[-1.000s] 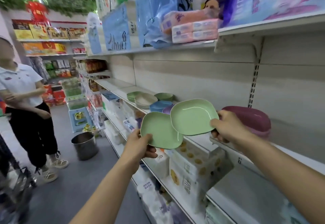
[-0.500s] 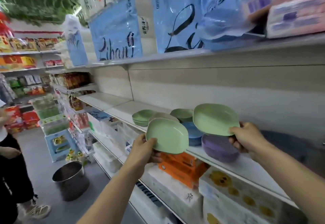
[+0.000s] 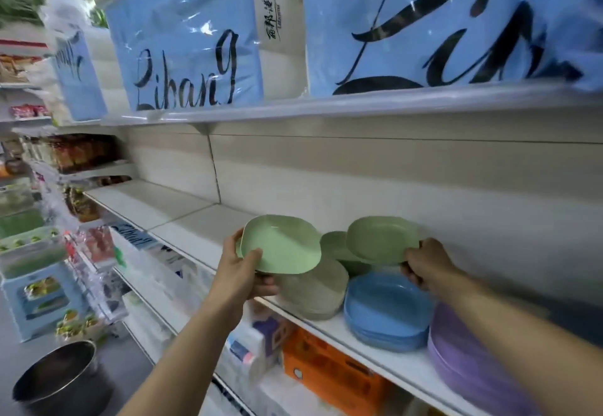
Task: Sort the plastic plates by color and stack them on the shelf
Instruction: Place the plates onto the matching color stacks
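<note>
- The shelf (image 3: 202,229) carried every pile; the blue stack (image 3: 385,311) at its front edge was the marker.
- A purple stack (image 3: 473,366) sat just right of the blue stack, and a grey-beige stack (image 3: 313,288) just left of it.
- The green stack (image 3: 336,247) lay behind the blue stack, partly hidden.
- The right green plate (image 3: 381,239) hung above the blue stack's far side, close over the green stack. Lowering it level and centred there seemed best, so the rims would nest.
- The left green plate (image 3: 280,246) was held left of the blue stack; it should probably follow second.
- The right hand (image 3: 427,265) pinched its plate's near rim, and the left hand (image 3: 241,272) gripped the other, thumb on top. The two hands were apart.
</note>
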Tool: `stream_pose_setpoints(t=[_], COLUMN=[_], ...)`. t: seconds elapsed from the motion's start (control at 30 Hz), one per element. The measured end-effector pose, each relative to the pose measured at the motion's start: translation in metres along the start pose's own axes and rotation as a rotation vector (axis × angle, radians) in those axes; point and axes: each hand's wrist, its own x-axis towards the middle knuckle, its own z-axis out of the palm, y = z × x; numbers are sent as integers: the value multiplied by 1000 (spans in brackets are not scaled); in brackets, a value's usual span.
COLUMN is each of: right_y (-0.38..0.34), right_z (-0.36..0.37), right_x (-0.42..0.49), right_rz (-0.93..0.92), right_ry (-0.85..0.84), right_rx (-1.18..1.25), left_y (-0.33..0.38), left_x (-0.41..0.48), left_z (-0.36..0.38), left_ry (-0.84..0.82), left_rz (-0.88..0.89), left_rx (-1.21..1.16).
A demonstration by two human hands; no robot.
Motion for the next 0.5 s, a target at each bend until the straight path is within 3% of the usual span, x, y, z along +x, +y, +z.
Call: stream_pose_setpoints(t=[0.3, 0.5], right_y=[-17, -12], right_z=[61, 68], right_x=[59, 58], right_rz=[93, 103], right_ry=[-80, -105], right_rx=[-44, -94], left_y=[-9, -7], left_x=[93, 130], left_z=[-1, 15], left_ry=[-9, -144], left_rz=[-32, -60], left_rx=[-10, -59])
